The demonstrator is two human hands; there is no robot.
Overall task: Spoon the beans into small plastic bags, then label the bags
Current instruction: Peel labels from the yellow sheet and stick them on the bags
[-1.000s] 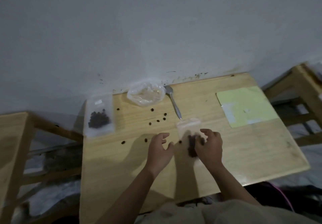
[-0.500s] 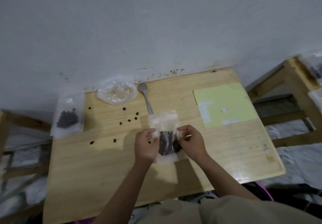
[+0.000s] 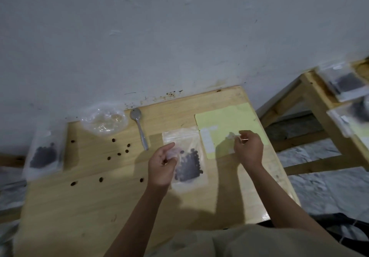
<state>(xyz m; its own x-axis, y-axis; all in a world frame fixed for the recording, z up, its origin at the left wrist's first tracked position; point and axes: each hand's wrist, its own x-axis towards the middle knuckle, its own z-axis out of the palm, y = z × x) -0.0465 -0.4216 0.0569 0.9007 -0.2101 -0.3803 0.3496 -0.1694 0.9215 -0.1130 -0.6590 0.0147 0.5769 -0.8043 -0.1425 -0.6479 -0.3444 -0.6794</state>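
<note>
Right hand (image 3: 248, 149) has left the small clear plastic bag of dark beans (image 3: 187, 160) and gone to the pale yellow label sheet (image 3: 229, 124), its grip pinched on what looks like a small white sticker (image 3: 231, 135). Left hand (image 3: 162, 164) pinches the bag's left edge, flat on the wooden table (image 3: 79, 206). Step judged: labelling. Peel slowly, keep the bag flat. Bag lies just left of the sheet, apart from the right grip.

Both hands (image 3: 162, 164) (image 3: 248, 148) loosely curled
</note>
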